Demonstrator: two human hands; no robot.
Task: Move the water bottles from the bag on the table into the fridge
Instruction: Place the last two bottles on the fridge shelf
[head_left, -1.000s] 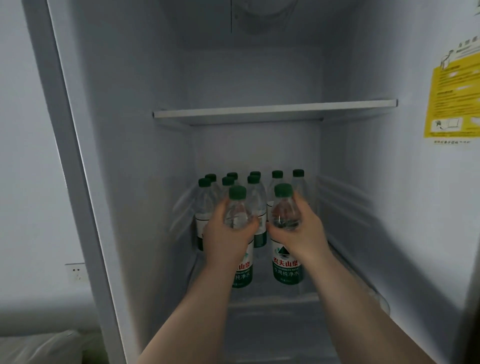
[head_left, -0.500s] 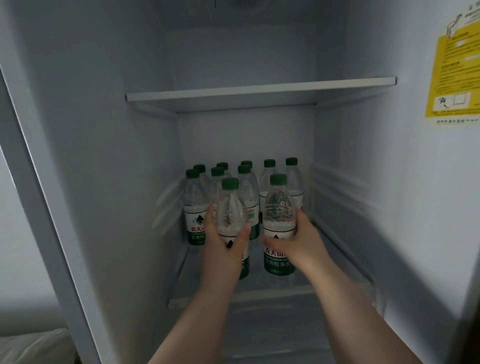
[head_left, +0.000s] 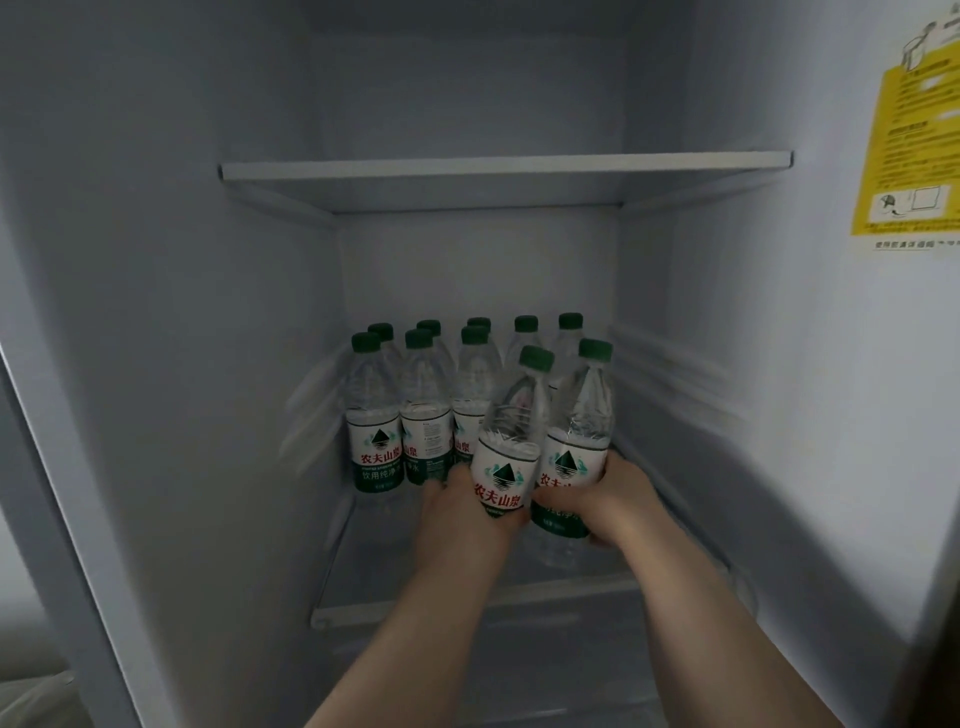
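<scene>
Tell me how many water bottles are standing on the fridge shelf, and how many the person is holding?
Standing bottles on the shelf: 8
Left-hand bottle, held by the left hand: 1
Right-hand bottle, held by the right hand: 1
Total: 10 bottles

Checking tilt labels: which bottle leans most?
The bottle in the left hand: its cap tips right toward the other held bottle, while the shelved bottles stand upright.

Green-capped bottles (head_left: 475, 405), white-green labels; yellow sticker (head_left: 906, 150).
</scene>
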